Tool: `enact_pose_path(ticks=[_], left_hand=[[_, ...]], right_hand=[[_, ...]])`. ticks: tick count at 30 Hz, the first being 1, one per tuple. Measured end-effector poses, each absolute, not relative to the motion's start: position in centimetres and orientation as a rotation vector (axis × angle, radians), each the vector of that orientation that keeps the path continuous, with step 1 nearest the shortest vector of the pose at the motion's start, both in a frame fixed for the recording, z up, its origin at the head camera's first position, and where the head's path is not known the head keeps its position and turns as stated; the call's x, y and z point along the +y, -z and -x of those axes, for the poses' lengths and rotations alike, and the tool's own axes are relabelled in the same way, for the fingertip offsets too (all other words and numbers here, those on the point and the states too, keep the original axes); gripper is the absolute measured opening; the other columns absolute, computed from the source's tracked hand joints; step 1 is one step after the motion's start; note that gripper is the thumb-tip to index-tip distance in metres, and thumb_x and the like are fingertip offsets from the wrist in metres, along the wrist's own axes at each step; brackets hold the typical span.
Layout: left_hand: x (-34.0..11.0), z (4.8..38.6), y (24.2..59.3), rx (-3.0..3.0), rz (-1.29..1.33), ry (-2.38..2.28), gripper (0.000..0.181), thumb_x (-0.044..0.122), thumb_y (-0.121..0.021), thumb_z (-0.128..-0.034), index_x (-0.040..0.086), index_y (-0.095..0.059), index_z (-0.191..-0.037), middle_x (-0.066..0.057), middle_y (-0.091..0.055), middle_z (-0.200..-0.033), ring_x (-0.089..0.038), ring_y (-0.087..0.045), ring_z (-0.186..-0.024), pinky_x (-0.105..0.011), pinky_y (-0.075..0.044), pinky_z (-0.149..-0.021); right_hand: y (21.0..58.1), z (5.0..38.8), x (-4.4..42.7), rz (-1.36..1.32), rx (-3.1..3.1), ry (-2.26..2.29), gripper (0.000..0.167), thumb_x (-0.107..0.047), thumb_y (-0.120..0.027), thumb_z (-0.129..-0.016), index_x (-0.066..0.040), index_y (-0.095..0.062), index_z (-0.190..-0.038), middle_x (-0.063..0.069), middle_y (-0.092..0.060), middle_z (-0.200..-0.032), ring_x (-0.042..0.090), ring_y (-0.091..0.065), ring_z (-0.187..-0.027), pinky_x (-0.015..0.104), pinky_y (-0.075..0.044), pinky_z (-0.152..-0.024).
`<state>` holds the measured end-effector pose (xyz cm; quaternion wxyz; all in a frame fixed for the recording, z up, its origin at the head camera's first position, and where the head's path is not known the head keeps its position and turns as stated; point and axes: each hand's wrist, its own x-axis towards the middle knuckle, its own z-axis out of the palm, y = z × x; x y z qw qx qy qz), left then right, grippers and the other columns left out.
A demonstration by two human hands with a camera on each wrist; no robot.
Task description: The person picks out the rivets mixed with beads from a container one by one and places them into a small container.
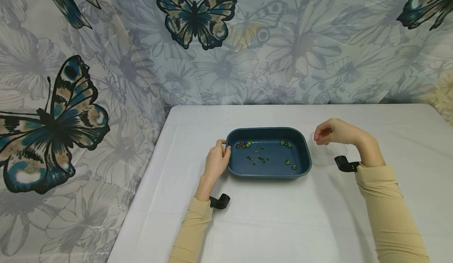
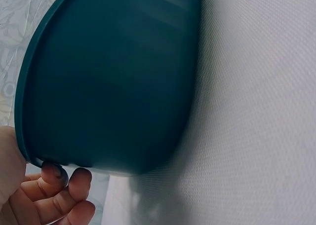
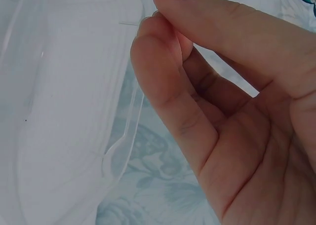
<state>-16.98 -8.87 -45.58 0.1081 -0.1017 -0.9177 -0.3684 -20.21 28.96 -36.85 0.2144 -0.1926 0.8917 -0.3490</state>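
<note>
A dark blue tray (image 1: 269,173) stands on the table. My left hand (image 1: 216,160) grips its left rim, and in the left wrist view the curled fingertips (image 2: 79,185) are against the tray's outer wall (image 2: 108,87). Inside lie glassy marbles (image 1: 244,144) in groups and several small metal pieces (image 1: 261,159), which look like screws and nuts. Right of the tray, my right hand (image 1: 334,132) hovers with thumb and fingertips together over a clear plastic container (image 3: 64,96). A thin pin-like piece (image 3: 128,23) sticks out from those fingertips, too fine to identify.
White cloth covers the table (image 1: 276,219). A patterned backdrop with butterflies (image 1: 194,15) hangs behind it and along the left. The clear container is hard to make out against the cloth in the head view.
</note>
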Motion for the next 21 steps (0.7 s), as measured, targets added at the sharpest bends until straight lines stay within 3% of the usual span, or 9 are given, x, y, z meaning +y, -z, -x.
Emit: enact_pose_path(ticks=[21], left_hand=[[-8.86, 16.92, 45.45, -2.709, 0.300, 1.081, 0.028, 0.015, -0.052, -0.0943, -0.006, -0.054, -0.113, 0.004, -0.045, -0.056, -0.008, -0.039, -0.046, -0.022, -0.034, -0.048]], right_hand=[[37.62, 20.43, 29.51, 0.510, 2.508, 0.949, 0.006, 0.002, -0.066, -0.080, -0.001, -0.065, -0.085, 0.008, -0.064, -0.078, 0.018, -0.058, -0.069, 0.032, -0.049, -0.066]])
